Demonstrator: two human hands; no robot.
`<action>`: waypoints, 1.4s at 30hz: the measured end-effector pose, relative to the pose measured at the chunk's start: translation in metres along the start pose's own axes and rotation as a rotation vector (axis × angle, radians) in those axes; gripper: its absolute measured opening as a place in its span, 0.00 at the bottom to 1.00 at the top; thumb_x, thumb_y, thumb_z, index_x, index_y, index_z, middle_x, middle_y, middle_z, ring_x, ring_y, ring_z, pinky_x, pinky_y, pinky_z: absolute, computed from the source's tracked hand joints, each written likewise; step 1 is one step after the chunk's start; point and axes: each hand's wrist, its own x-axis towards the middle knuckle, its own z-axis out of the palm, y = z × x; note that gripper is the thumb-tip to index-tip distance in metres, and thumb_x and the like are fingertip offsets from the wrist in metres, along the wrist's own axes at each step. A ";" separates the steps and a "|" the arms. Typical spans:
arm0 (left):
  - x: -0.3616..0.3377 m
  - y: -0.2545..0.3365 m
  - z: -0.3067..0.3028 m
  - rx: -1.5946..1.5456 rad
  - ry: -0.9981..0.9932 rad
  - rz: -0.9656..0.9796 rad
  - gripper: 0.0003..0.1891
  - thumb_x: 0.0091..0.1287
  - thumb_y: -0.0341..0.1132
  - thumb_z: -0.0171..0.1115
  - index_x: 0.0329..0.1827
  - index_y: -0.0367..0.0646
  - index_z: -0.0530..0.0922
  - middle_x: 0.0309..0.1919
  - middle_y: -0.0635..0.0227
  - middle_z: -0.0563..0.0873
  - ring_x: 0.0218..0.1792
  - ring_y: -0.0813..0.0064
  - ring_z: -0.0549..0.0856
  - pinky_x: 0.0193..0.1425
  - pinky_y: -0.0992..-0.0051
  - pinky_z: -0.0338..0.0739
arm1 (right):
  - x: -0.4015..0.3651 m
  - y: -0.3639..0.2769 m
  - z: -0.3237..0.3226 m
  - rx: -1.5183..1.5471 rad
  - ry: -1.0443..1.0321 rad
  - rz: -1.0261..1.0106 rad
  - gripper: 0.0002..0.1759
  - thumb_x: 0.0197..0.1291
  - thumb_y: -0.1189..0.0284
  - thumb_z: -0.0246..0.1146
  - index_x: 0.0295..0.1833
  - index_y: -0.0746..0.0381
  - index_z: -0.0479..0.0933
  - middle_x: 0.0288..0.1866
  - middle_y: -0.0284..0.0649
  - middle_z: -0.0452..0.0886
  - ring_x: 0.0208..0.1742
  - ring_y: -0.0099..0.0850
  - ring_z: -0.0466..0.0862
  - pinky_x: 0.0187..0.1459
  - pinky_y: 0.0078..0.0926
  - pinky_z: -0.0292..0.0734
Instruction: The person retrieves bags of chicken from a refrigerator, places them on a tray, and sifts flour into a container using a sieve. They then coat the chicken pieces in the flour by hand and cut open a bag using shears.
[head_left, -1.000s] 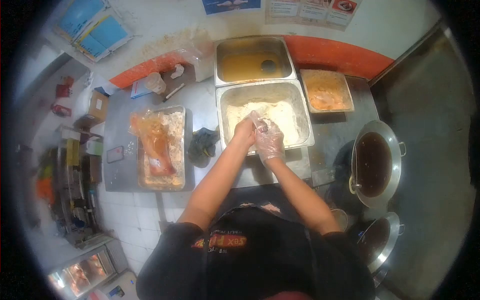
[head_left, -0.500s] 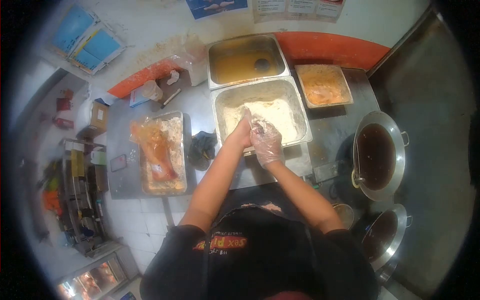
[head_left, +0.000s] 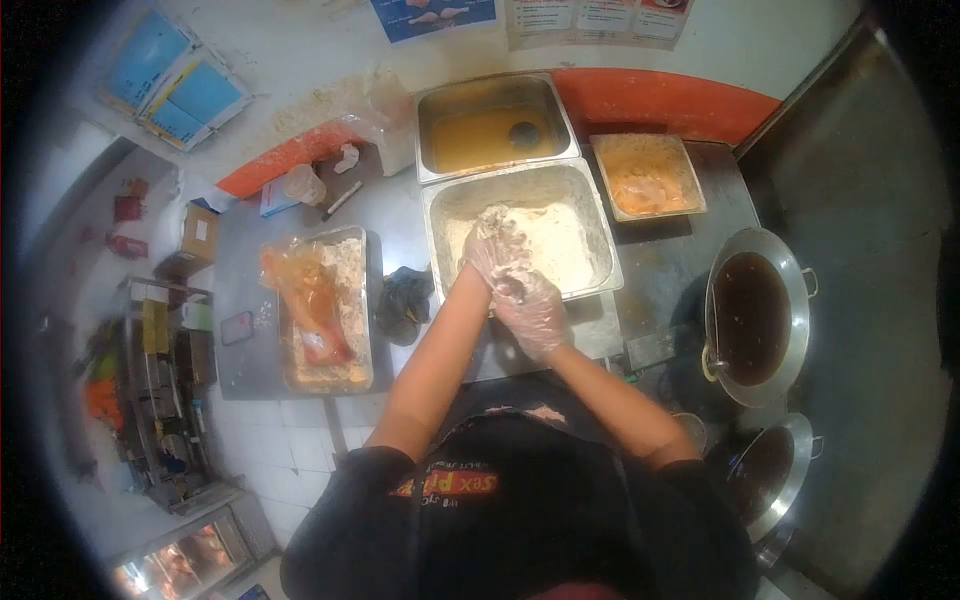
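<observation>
Both hands are close together over the near edge of a steel pan of white flour. My left hand, in a clear, flour-dusted plastic glove, reaches over the flour with its fingers extended and caked in flour. My right hand, also in a clear plastic glove, lies just below and right of it, near the left wrist. Its fingers are curled, with a small dark patch showing between them. What they hold, if anything, cannot be made out.
Behind the flour stands a pan of yellowish liquid. A tray at left bears flour and a plastic bag of orange-tinted contents. A pan of orange-coated food is at right, beside two large pans of dark liquid. A black bundle lies between trays.
My left hand has turned, showing more of its flour-covered fingers. My right hand has shifted slightly down towards my body. The pans and trays stay in place.
</observation>
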 end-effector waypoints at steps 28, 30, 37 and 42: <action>0.012 0.030 -0.002 1.829 0.111 0.384 0.17 0.59 0.38 0.52 0.43 0.36 0.81 0.49 0.49 0.81 0.53 0.54 0.78 0.58 0.65 0.72 | 0.181 0.213 0.067 -0.687 -0.176 0.295 0.20 0.50 0.65 0.58 0.46 0.65 0.81 0.47 0.56 0.81 0.51 0.46 0.81 0.54 0.36 0.74; 0.014 0.034 -0.003 1.883 0.027 0.273 0.17 0.59 0.38 0.52 0.44 0.37 0.81 0.49 0.50 0.82 0.53 0.56 0.78 0.58 0.66 0.72 | 0.177 0.195 0.057 -0.675 -0.337 0.325 0.21 0.51 0.65 0.59 0.48 0.65 0.80 0.49 0.56 0.80 0.52 0.47 0.81 0.55 0.36 0.74; 0.001 0.017 -0.038 2.039 -0.094 0.297 0.17 0.58 0.40 0.53 0.41 0.39 0.84 0.43 0.51 0.84 0.47 0.56 0.83 0.53 0.60 0.75 | 0.147 0.151 -0.006 -0.527 -0.523 0.345 0.26 0.52 0.56 0.58 0.49 0.66 0.79 0.48 0.55 0.81 0.53 0.46 0.81 0.53 0.35 0.74; 0.016 -0.010 -0.042 2.168 0.027 0.159 0.22 0.58 0.45 0.55 0.48 0.38 0.80 0.51 0.48 0.81 0.53 0.59 0.81 0.58 0.63 0.73 | 0.135 0.153 0.009 -0.830 -0.393 0.458 0.28 0.51 0.54 0.59 0.49 0.64 0.79 0.52 0.54 0.80 0.58 0.43 0.79 0.56 0.37 0.73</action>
